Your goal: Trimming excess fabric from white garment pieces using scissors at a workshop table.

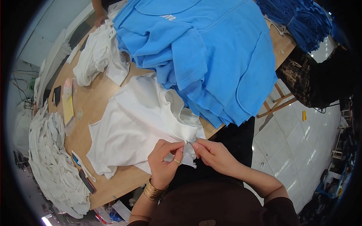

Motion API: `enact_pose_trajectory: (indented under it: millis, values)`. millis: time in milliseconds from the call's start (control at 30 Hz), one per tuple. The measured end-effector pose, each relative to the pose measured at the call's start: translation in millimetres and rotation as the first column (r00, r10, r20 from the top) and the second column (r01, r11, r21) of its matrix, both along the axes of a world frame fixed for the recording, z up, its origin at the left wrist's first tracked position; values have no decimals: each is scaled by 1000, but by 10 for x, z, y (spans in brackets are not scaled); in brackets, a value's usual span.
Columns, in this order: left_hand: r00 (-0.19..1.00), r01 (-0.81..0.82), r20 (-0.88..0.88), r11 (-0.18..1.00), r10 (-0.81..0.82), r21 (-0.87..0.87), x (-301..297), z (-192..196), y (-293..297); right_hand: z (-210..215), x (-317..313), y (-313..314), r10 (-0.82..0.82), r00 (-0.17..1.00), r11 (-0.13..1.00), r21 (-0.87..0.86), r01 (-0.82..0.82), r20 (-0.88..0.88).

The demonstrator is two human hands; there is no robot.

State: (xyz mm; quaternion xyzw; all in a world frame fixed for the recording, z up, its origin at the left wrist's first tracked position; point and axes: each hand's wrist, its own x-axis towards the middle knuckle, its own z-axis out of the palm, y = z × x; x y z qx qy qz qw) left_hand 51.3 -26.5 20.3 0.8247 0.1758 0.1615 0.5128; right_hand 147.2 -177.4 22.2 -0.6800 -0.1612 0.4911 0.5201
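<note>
A white fabric garment [130, 120] lies spread over the table's near edge, its rolled neck-like opening toward me. With thumb and forefinger my left hand [164, 160] pinches the garment's edge; it wears a ring and a wide gold bracelet. Close beside it, my right hand [215, 155] is closed in a pinch at the same edge. A tiny dark tip shows between the two hands, too small to name. What the right fingers hold is mostly hidden. Just beyond the garment rises a big pile of light blue garments [211, 56].
White cloth heaps lie at the left [56, 162] and far left [100, 56] of the wooden table [109, 188]. Near the left heap are a blue pen-like tool [76, 159] and a dark-handled tool [86, 182]. Dark blue fabric [301, 22] sits far right. Another person's hand [100, 20] shows at the back.
</note>
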Motion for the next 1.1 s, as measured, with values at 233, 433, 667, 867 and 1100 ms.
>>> enact_pose_trajectory:
  millis: [233,433,667,867,1100]
  values:
    - [1000,-10,26,990,13,-144,1,-40,31,41,77,-48,95,988,995,-26,-92,123]
    - [994,34,-97,989,-48,-142,-109,-80,77,147,285,-218,381,898,923,-155,-353,221]
    - [978,105,-166,987,-125,-123,-50,-22,78,-473,271,119,2,902,987,141,-70,431]
    - [987,62,-146,996,-71,-67,-181,-25,124,-84,243,341,180,929,983,-39,-177,324]
    - [984,94,-131,974,-122,-205,-151,-134,125,-4,176,228,47,970,998,-46,-37,240]
